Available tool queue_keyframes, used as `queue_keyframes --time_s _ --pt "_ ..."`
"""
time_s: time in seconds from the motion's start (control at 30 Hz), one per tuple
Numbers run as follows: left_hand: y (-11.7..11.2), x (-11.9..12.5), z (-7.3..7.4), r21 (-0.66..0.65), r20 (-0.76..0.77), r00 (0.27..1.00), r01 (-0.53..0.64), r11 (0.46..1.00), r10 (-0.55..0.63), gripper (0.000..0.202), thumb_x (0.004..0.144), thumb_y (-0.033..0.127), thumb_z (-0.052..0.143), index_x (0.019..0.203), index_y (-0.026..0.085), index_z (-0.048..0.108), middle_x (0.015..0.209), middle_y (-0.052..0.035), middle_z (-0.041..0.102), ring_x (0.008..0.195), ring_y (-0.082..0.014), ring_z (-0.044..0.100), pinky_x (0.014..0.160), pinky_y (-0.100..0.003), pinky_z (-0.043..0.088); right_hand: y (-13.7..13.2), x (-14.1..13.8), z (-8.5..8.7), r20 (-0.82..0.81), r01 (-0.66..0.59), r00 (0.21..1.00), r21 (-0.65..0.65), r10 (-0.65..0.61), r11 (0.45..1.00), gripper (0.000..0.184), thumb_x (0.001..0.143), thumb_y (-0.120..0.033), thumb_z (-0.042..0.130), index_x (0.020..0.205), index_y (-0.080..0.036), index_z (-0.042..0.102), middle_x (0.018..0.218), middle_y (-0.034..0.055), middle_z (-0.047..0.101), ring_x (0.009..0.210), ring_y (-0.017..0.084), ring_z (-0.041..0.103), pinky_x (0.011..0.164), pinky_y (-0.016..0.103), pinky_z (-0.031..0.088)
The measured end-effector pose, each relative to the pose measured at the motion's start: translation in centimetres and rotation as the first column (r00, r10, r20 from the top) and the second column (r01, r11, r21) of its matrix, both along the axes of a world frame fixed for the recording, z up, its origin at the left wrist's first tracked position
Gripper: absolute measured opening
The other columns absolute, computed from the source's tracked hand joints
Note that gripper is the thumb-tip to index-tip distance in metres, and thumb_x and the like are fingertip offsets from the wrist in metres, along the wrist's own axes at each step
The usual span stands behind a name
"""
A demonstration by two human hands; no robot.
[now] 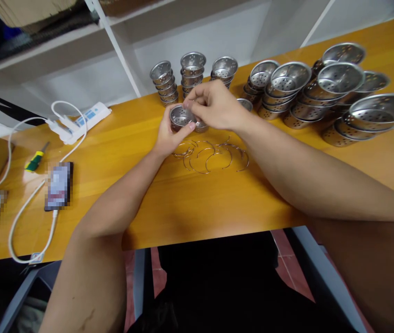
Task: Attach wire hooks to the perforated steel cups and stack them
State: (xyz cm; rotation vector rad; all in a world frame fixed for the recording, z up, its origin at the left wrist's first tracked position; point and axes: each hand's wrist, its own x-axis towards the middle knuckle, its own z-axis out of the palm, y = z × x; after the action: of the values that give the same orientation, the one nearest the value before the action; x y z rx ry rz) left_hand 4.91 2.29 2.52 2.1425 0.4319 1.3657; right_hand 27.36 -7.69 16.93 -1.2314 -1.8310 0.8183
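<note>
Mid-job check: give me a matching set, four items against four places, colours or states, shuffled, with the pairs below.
1. Curved wires
2. Screwdriver
3. Power strip
4. Left hand

A. White, with plugs in it
B. Holding a perforated metal cup
C. Green and yellow
D. Scattered on the table, nearer the person than the cup

Pairs: 1-D, 2-C, 3-A, 4-B
</note>
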Motion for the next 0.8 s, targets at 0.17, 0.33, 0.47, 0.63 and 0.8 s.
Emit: queue_keyframes --time_s 0.17,0.33,0.47,0.63,0.8 --pt "1.6 -0.9 -0.3 -0.058 0.026 0.999 0.034 0.998 -0.033 0.089 0.108 0.103 0.080 0.170 0.041 0.064 0.150 -0.0050 0.081 0.144 -0.0331 0.087 0.132 -0.060 0.073 0.0 1.1 1.8 -0.080 -0.213 0.976 -0.145 0.204 0.966 0.073 0.097 -0.093 0.109 0.116 -0.029 0.080 0.082 0.0005 0.079 0.087 0.024 0.069 0.086 0.047 0.066" --pt "1.8 -1.1 0.2 -0.051 0.038 0.994 0.104 0.993 -0.102 0.093 0.102 0.101 0.090 0.169 0.043 0.065 0.152 -0.0042 0.081 0.145 -0.0343 0.087 0.134 -0.061 0.071 0.9 2.0 1.2 -0.149 -0.272 0.955 -0.110 0.255 0.956 0.072 0.094 -0.085 0.116 0.109 -0.028 0.075 0.077 -0.0040 0.075 0.078 0.020 0.070 0.076 0.038 0.066" --pt "0.9 -0.9 1.3 -0.056 0.031 0.998 0.051 0.997 -0.049 0.102 0.089 0.101 0.102 0.162 0.038 0.068 0.149 -0.0060 0.084 0.146 -0.0367 0.087 0.137 -0.061 0.068 2.0 2.5 -0.2 -0.279 -0.434 0.865 0.003 0.417 0.901 0.068 0.094 -0.080 0.119 0.104 -0.029 0.074 0.073 -0.0043 0.075 0.068 0.018 0.068 0.060 0.031 0.060" --pt "-0.1 -0.4 1.6 -0.078 0.008 1.000 0.025 0.997 -0.024 0.101 0.091 0.100 0.101 0.161 0.036 0.066 0.149 -0.0089 0.085 0.149 -0.0372 0.085 0.140 -0.062 0.067 2.0 2.9 -0.4 -0.289 -0.437 0.863 -0.014 0.414 0.900 0.065 0.095 -0.074 0.120 0.103 -0.029 0.074 0.073 -0.0041 0.077 0.062 0.017 0.066 0.057 0.031 0.059" --pt "-0.4 -0.5 1.2 -0.063 -0.025 1.000 -0.005 0.998 0.003 0.097 0.095 0.097 0.098 0.164 0.036 0.065 0.151 -0.0098 0.083 0.149 -0.0390 0.085 0.139 -0.066 0.067 1.2 2.9 -0.1 -0.250 -0.390 0.897 -0.053 0.366 0.919 0.057 0.094 -0.064 0.122 0.103 -0.029 0.078 0.076 -0.0023 0.080 0.067 0.019 0.069 0.061 0.034 0.061"
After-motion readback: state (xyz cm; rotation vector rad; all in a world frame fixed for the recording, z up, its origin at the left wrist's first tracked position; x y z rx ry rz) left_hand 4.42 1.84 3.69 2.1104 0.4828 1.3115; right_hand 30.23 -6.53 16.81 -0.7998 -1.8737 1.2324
